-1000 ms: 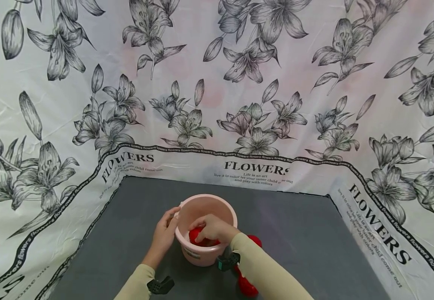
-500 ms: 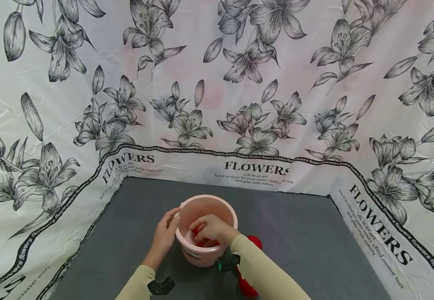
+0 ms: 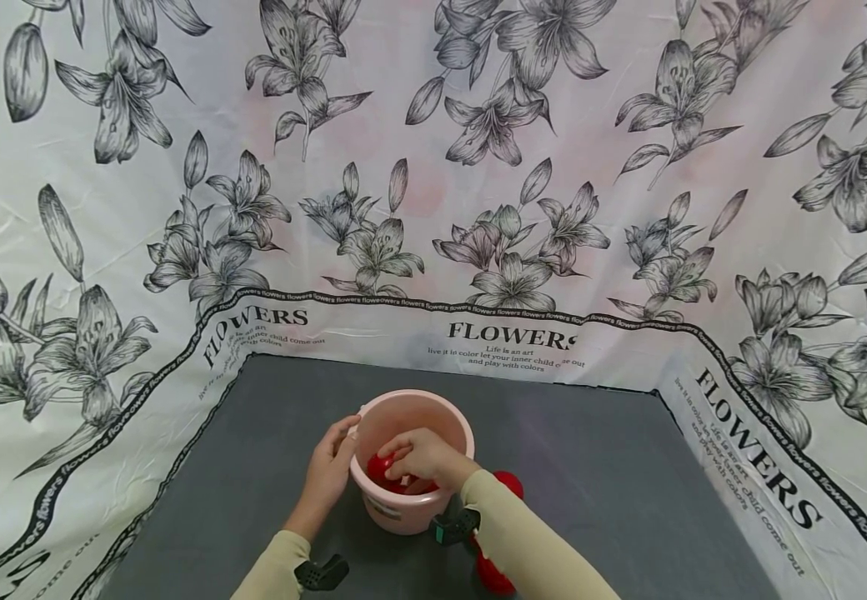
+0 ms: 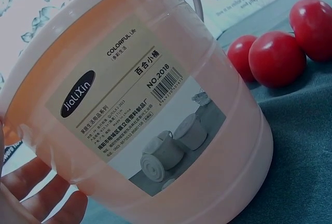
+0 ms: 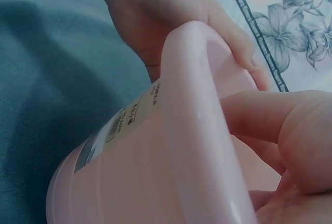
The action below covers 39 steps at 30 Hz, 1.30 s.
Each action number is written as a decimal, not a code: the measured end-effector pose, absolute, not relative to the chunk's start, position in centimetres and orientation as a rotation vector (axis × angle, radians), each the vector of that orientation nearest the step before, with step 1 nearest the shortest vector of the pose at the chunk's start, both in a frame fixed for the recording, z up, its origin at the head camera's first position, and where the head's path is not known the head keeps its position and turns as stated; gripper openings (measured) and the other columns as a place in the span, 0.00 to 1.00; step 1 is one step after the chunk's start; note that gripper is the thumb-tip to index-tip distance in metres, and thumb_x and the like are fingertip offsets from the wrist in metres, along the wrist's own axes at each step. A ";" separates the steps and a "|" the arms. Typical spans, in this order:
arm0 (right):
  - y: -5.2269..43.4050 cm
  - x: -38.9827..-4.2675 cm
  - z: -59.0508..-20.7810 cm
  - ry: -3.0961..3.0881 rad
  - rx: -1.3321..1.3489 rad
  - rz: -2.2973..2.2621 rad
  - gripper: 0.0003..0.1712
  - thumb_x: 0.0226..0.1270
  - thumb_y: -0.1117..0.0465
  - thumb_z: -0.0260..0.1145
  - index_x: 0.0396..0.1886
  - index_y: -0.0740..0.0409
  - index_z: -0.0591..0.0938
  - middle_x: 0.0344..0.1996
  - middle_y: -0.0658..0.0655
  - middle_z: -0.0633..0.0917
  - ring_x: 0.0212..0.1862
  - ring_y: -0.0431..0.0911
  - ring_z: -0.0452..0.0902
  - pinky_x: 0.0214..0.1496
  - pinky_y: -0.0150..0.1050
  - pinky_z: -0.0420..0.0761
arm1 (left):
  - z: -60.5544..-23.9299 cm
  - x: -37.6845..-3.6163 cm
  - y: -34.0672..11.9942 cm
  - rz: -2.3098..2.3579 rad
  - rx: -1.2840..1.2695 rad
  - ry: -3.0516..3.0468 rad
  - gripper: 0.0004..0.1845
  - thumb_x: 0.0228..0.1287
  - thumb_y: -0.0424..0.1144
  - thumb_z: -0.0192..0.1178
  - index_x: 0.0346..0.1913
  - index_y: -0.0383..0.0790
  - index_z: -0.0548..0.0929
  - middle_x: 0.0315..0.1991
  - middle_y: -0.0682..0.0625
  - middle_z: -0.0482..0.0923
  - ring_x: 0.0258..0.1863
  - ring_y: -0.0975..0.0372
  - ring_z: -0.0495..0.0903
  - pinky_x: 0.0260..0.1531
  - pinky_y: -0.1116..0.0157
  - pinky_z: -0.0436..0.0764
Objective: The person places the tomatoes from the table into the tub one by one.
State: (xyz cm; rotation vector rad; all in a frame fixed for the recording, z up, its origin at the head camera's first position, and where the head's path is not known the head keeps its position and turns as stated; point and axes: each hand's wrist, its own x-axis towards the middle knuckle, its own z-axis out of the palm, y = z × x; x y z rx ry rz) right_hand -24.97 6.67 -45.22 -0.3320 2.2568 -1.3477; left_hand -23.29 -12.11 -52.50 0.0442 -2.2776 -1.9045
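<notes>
A pink plastic bucket [image 3: 392, 518] with a paper label stands upright on the grey cloth. My left hand [image 3: 331, 462] grips its left rim; in the right wrist view that hand's thumb lies along the rim. Inside the bucket reaches my right hand [image 3: 429, 457], fingers bent and pointing down. A shiny red tomato [image 3: 378, 469] shows beside its fingertips, with more red below, partly covered by the hand. Whether the fingers pinch a tomato is hidden. The right wrist view shows the right thumb [image 5: 259, 112] inside the rim, with no tomato visible.
Several red tomatoes [image 4: 277, 59] lie on the cloth to the bucket's right, partly behind the right sleeve [image 3: 534, 537] in the head view. A grey handle [image 4: 196, 0] rises at the bucket's side. Flower-printed sheeting [image 3: 508, 250] borders the grey surface [image 3: 591, 467].
Inside the bucket, a red tomato has come into fuller view left of my right fingertips, and those fingers have shifted slightly. My left hand and the bucket have stayed in place.
</notes>
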 end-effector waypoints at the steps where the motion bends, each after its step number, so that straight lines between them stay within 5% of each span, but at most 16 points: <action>1: 6.8 -25.0 -45.2 2.254 -0.334 -1.348 0.17 0.62 0.68 0.73 0.52 0.61 0.87 0.43 0.62 0.88 0.28 0.47 0.81 0.40 0.51 0.88 | -52.4 -23.2 -12.1 -1.896 0.040 -2.285 0.20 0.80 0.39 0.50 0.69 0.38 0.74 0.60 0.31 0.79 0.56 0.44 0.81 0.48 0.61 0.86; 6: 7.8 -25.4 -44.1 2.235 -0.332 -1.372 0.19 0.64 0.66 0.72 0.55 0.61 0.86 0.54 0.67 0.86 0.37 0.46 0.84 0.38 0.47 0.89 | -52.1 -23.2 -12.0 -1.911 0.030 -2.270 0.20 0.80 0.41 0.51 0.68 0.41 0.75 0.60 0.34 0.80 0.55 0.46 0.82 0.50 0.58 0.86; 12: 10.6 -26.4 -41.4 2.246 -0.280 -1.398 0.22 0.67 0.63 0.70 0.60 0.59 0.83 0.61 0.67 0.82 0.53 0.56 0.84 0.50 0.54 0.87 | -52.1 -23.4 -12.2 -1.890 0.059 -2.257 0.19 0.79 0.41 0.52 0.67 0.44 0.77 0.60 0.36 0.81 0.55 0.47 0.82 0.49 0.61 0.86; 17: 15.1 -26.7 -39.3 2.216 -0.228 -1.494 0.26 0.69 0.64 0.67 0.67 0.62 0.77 0.67 0.70 0.77 0.63 0.62 0.79 0.53 0.56 0.86 | -52.2 -23.5 -12.4 -1.882 0.059 -2.271 0.19 0.80 0.41 0.51 0.68 0.43 0.76 0.62 0.36 0.79 0.57 0.46 0.81 0.53 0.54 0.85; 21: 19.2 -26.7 -38.9 2.230 -0.189 -1.558 0.29 0.72 0.63 0.66 0.71 0.63 0.73 0.70 0.72 0.72 0.66 0.66 0.75 0.52 0.56 0.86 | -52.3 -23.4 -12.5 -1.867 0.067 -2.274 0.19 0.80 0.41 0.51 0.68 0.43 0.76 0.63 0.36 0.79 0.56 0.46 0.81 0.52 0.58 0.85; 28: 24.9 -25.5 -41.1 2.295 -0.016 -1.616 0.32 0.76 0.60 0.62 0.74 0.64 0.66 0.71 0.74 0.69 0.71 0.70 0.67 0.58 0.60 0.82 | -52.2 -23.2 -12.6 -1.863 0.053 -2.268 0.19 0.80 0.41 0.51 0.67 0.42 0.76 0.60 0.35 0.80 0.53 0.45 0.81 0.43 0.74 0.81; 39: 27.9 -23.8 -46.5 2.327 0.166 -1.621 0.32 0.76 0.59 0.62 0.74 0.65 0.67 0.71 0.75 0.69 0.71 0.73 0.65 0.58 0.61 0.82 | -52.2 -23.1 -12.1 -1.916 0.031 -2.268 0.19 0.80 0.39 0.52 0.68 0.42 0.76 0.57 0.35 0.81 0.48 0.49 0.81 0.38 0.73 0.80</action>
